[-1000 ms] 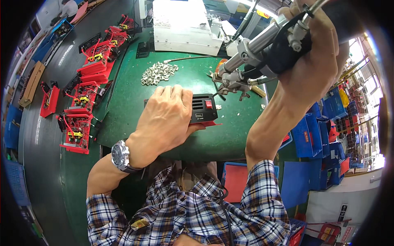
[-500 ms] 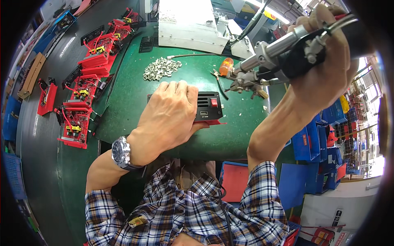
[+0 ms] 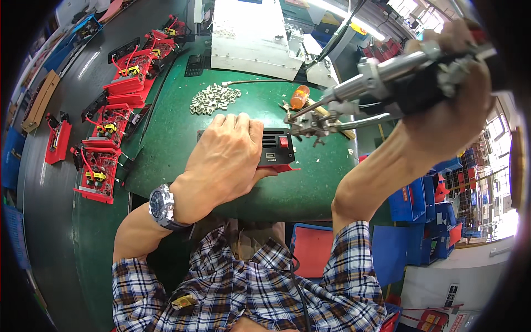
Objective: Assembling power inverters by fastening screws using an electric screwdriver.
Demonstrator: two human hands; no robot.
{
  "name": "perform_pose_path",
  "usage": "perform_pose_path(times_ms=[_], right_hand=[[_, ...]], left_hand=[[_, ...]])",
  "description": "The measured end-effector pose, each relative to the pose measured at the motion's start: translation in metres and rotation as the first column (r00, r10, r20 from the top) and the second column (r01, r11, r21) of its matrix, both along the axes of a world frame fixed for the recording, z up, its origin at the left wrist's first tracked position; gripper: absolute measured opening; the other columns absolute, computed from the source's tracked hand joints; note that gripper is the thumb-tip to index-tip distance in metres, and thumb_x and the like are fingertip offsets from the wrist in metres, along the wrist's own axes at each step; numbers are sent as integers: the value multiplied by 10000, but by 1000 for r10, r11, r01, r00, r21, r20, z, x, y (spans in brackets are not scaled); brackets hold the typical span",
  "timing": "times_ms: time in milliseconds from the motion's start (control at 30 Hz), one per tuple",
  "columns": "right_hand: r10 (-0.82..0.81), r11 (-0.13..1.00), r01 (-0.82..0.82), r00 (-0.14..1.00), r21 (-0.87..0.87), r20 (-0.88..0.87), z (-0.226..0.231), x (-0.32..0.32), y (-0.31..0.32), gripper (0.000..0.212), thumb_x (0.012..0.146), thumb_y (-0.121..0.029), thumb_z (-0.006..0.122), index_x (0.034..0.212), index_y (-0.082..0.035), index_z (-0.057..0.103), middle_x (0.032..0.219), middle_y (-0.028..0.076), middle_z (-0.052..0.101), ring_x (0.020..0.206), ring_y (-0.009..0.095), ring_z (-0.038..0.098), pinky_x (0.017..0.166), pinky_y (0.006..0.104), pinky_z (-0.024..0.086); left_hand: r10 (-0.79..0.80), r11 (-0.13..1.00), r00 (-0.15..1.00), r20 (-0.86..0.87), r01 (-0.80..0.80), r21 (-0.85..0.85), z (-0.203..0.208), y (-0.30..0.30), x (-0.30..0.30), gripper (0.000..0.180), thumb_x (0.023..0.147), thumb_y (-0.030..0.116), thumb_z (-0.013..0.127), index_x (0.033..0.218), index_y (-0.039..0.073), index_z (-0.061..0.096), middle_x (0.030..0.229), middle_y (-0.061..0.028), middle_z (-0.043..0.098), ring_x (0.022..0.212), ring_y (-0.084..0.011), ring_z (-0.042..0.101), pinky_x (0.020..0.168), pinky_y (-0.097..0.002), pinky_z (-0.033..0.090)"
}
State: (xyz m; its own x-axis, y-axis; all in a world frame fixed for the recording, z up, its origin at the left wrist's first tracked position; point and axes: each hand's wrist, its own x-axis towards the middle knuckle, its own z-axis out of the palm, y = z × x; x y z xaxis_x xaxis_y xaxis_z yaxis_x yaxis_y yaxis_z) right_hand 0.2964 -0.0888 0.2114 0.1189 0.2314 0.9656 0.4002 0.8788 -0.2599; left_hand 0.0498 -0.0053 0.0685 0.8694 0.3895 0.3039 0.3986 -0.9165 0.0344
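Note:
My left hand [image 3: 224,155] is wrapped over a red-and-black power inverter [image 3: 275,149] on the green bench, thumb beneath its near edge. The inverter's black end panel, with vents, a red rocker switch and a USB port, shows to the right of my fingers; the hand hides the rest. In my raised right hand [image 3: 456,91] is an auto-feed power screwdriver [image 3: 359,86], its metal shaft slanting down to the left. The screwdriver's jaw-like nose [image 3: 311,124] hovers close to the panel's far right corner; whether they touch, I cannot tell.
Several small metal clips lie in a pile [image 3: 215,99] beyond my left hand. An orange bottle [image 3: 300,97] stands behind the screwdriver's nose. Several opened red units [image 3: 99,171] line the dark belt on the left. A white machine [image 3: 254,39] stands at the back; blue bins [image 3: 409,199] are at right.
The screwdriver's nose has moved left, closer to the inverter's far right corner, and my right hand has come slightly lower. My left hand keeps its grip on the inverter.

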Motion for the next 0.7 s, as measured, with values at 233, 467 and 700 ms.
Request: perform_pose_path(times_ms=[233, 467, 700], right_hand=[[-388, 921, 383, 889, -67, -243, -15, -81, 17, 456, 930, -225, 683, 1175, 152, 610, 856, 101, 633, 651, 107, 610, 568, 225, 498], [-378, 924, 340, 883, -175, -278, -15, -84, 20, 525, 895, -205, 728, 1248, 143, 554, 842, 96, 645, 648, 101, 615, 547, 200, 487], [-223, 975, 218, 963, -49, -154, -30, -55, 23, 585, 881, -175, 728, 1290, 165, 486, 851, 123, 658, 685, 169, 631, 630, 296, 540]], left_hand=[[0, 1000, 1000, 16, 0, -21, -1, -2, 2, 711, 841, 578, 753, 1074, -64, 556, 959, -175, 599, 914, -324, 613, 854, -408, 479], [11, 1000, 999, 35, -11, 9, 0, 1, 3, 639, 856, 544, 743, 1031, -50, 586, 940, -151, 619, 904, -289, 618, 846, -392, 480], [-9, 999, 999, 37, 10, -46, 2, 5, 8, 658, 829, 531, 789, 1035, -45, 548, 959, -180, 612, 911, -335, 622, 857, -416, 485]])
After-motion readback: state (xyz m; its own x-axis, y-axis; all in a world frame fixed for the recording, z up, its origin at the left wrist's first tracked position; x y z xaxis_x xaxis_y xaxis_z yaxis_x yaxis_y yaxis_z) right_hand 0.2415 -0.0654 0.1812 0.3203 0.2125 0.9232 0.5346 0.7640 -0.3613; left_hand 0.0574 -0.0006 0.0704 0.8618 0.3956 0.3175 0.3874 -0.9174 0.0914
